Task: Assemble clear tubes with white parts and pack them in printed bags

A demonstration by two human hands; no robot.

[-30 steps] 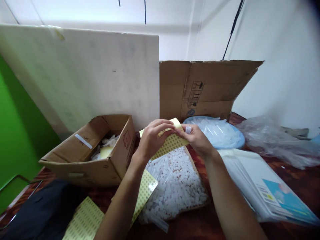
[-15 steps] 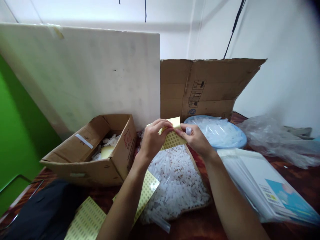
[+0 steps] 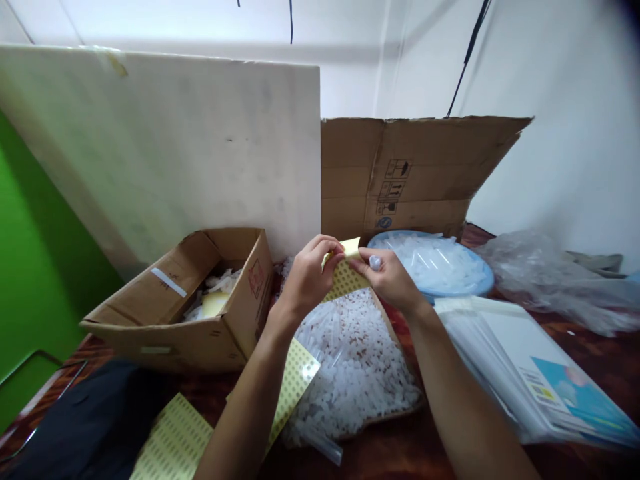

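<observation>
Both hands hold a yellow sheet of small round stickers (image 3: 345, 281) above a pile of small whitish plastic pieces (image 3: 360, 360). My left hand (image 3: 311, 270) pinches the sheet near its top edge, thumb against fingers. On the other side, my right hand (image 3: 387, 272) grips the sheet's bent-over upper right part between thumb and finger. A small clear plastic piece (image 3: 375, 263) is also tucked in the right hand. More yellow dotted sheets (image 3: 173, 437) lie by my left forearm, and another sticker sheet (image 3: 297, 373) rests against the pile.
An open cardboard box (image 3: 240, 340) with scraps inside stands at left. Behind the hands, a blue basin (image 3: 483, 290) holds translucent pieces. At right are a stack of white packages (image 3: 505, 333) and crumpled clear plastic (image 3: 550, 273). A black bag (image 3: 90, 420) lies front left.
The hands have shifted only slightly, and the sheet's top edge has curled a little more between them. Everything around them stays in place.
</observation>
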